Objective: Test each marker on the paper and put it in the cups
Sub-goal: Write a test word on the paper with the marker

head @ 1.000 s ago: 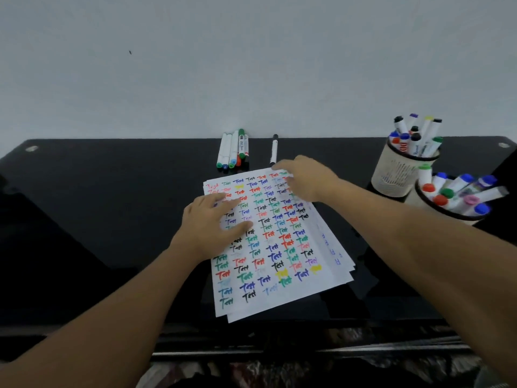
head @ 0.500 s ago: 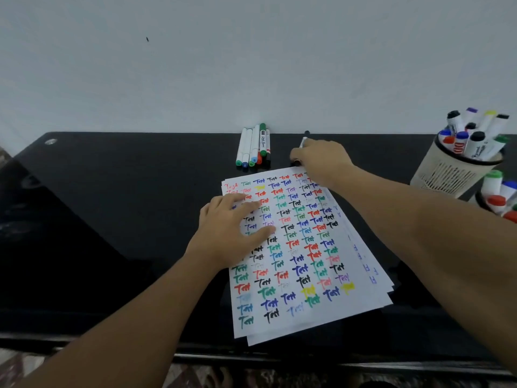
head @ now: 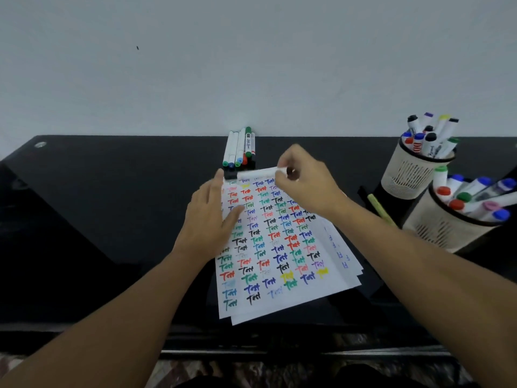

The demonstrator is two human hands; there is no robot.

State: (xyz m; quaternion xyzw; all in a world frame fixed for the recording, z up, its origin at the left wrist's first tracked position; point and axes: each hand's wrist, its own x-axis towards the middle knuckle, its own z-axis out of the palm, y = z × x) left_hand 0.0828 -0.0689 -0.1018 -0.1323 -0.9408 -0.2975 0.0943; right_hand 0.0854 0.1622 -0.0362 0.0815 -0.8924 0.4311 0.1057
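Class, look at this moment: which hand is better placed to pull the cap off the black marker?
Left. Its fingertips are already at the black cap, while the right hand grips the marker.

Plain pale wall (head: 251, 60) fills the far half — one small dark speck at upper left. Glossy black table (head: 98, 208) abuts it; patterned floor (head: 195, 371) shows along the near edge.

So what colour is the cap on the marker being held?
Black, on a white barrel; the head view shows the marker in the right hand.
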